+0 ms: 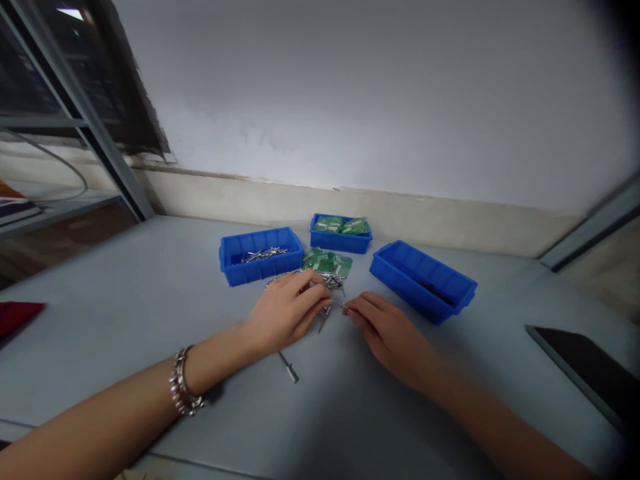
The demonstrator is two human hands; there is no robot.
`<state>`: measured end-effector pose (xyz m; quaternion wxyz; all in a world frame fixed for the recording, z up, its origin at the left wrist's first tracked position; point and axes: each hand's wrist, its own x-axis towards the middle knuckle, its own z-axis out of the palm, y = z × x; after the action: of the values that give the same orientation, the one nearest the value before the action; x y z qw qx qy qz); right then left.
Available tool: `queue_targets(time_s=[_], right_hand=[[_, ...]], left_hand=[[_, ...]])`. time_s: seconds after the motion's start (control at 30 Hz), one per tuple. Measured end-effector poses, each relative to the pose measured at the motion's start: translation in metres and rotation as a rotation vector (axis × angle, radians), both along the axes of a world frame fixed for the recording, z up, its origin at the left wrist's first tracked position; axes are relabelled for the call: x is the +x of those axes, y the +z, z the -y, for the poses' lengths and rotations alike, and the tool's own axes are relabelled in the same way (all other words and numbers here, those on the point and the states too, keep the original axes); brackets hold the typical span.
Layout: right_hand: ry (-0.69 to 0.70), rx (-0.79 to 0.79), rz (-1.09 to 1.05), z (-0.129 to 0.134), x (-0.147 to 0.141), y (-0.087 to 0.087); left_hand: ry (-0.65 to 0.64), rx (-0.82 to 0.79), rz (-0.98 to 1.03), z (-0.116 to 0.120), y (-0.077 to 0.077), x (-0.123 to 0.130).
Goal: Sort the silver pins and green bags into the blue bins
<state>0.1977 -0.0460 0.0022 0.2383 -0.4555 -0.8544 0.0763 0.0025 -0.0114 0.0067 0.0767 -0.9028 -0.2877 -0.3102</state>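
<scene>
Right at the middle of the grey table, both hands are meeting over a little heap of loose metal pins. Left hand is curled palm-down with its fingertips pressed together around what looks like one pin, and the right hand is pinching the other end of that same thin piece, thumb against forefinger, so the two hands basically touch tip to tip. Can't tell if it's one pin or two being fitted together, too small and blurry. A couple of pins lie just under the left fingers, and one stray pin sits on its own nearer the left wrist, beside the beaded bracelet. Just behind the heap there's a small stack of green circuit boards flat on the table. Further back, the left blue bin has a decent pile of the same pins in it, the middle blue bin holds more green boards, and the right blue bin looks nearly bare, maybe something dark at the bottom. So judging by that, I'd say it's early days: lots of parts waiting, hardly anything in the right bin. Off to the sides, a dark tablet and a red cloth.
</scene>
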Motion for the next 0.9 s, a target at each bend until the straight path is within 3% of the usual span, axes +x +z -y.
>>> queue_targets(time_s=[0.43, 0.7, 0.9], right_hand=[[-0.009, 0.032, -0.077, 0.0008, 0.003, 0.0057], [0.004, -0.075, 0.078, 0.0, -0.001, -0.0003], [-0.014, 0.034, -0.047, 0.0009, 0.0025, 0.0019]], left_hand=[[-0.007, -0.072, -0.091, -0.0028, -0.0008, 0.0009], [-0.021, -0.026, -0.054, 0.0001, 0.0028, 0.0008], [0.004, -0.06, -0.103, -0.0025, 0.0006, 0.0008]])
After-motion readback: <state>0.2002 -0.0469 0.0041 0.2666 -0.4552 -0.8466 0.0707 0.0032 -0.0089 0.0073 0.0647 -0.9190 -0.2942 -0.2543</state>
